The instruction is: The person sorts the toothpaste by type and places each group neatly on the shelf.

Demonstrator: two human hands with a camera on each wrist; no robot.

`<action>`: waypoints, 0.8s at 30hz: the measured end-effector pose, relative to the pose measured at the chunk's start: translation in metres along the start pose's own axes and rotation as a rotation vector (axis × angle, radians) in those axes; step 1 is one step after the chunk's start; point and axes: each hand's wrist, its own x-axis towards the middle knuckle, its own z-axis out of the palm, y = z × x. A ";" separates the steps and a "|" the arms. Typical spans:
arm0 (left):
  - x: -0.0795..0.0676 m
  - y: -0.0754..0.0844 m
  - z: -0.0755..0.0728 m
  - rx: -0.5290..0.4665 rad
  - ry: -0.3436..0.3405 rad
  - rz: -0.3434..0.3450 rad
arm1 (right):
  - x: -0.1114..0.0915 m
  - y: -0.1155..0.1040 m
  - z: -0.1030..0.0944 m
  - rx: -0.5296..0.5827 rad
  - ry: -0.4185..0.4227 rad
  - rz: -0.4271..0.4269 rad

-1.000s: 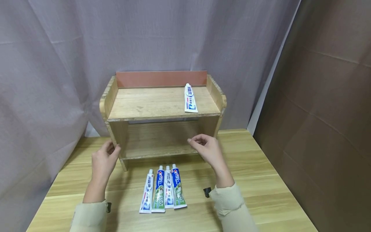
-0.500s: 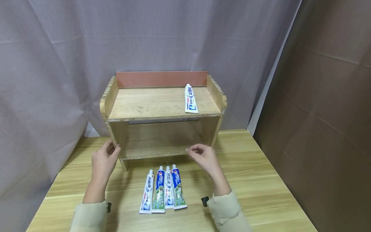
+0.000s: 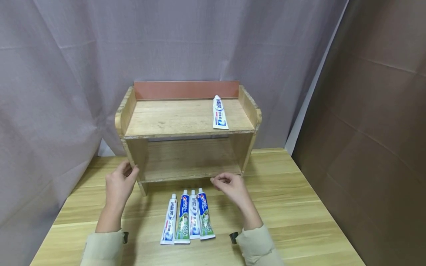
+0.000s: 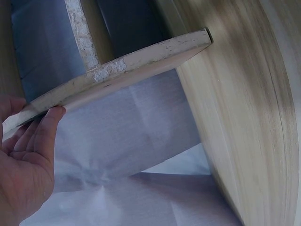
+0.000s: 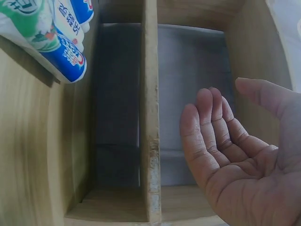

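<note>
I see a streaky wood-grain bench [image 3: 299,221], grey curtain [image 3: 166,40] hanging behind its back edge and creased brown cloth [image 3: 366,111] along its right edge. A wooden shelf [image 3: 186,118] stands toward the back edge. I make out the left hand [image 3: 119,184] pinching the shelf's left side panel [image 4: 155,52], while the right hand [image 3: 233,188], fingers loosely curved, thumb well apart, holds nothing near the shelf's lower front edge. Before that edge lie four toothpaste tubes [image 3: 183,218], caps toward the shelf; a white tube [image 3: 220,114] rests up top, near the right side.
</note>
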 end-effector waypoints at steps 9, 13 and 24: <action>0.000 0.001 -0.001 -0.004 0.007 -0.007 | -0.005 0.005 0.005 0.021 -0.014 0.033; 0.000 0.000 0.000 -0.009 -0.002 -0.009 | -0.007 0.009 0.007 0.025 -0.019 0.032; 0.000 0.001 0.000 -0.014 -0.001 -0.009 | -0.010 0.020 0.012 0.019 -0.026 0.041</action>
